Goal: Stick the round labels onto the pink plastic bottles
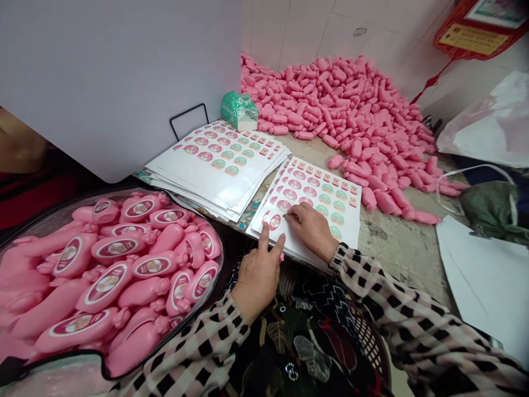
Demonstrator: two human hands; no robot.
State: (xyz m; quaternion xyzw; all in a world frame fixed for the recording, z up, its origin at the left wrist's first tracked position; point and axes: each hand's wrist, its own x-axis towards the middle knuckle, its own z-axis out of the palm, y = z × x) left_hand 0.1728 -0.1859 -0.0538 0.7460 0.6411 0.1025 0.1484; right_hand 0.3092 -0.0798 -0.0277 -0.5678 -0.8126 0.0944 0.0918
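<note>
My left hand (259, 275) rests at the near edge of a sticker sheet (300, 237), two digits stretched onto the paper on either side of an oval pink sticker (274, 223). From under this hand peeks a bit of a pink bottle (281, 257), mostly hidden by the palm. My right hand (312, 229) lies on the same sheet, its fingertips pinched together just right of that sticker. A tiny dark tip shows at the pinch, too small to name. Rows of pink and green stickers cover the sheet.
A taller stack of sticker sheets (206, 176) lies left, with a green packet (239, 110) behind. Labelled pink bottles (111, 281) fill a dark-rimmed bag (221, 248). Unlabelled bottles (330, 99) are heaped against the wall. White papers (475, 275) and a green pouch (490, 207) lie right.
</note>
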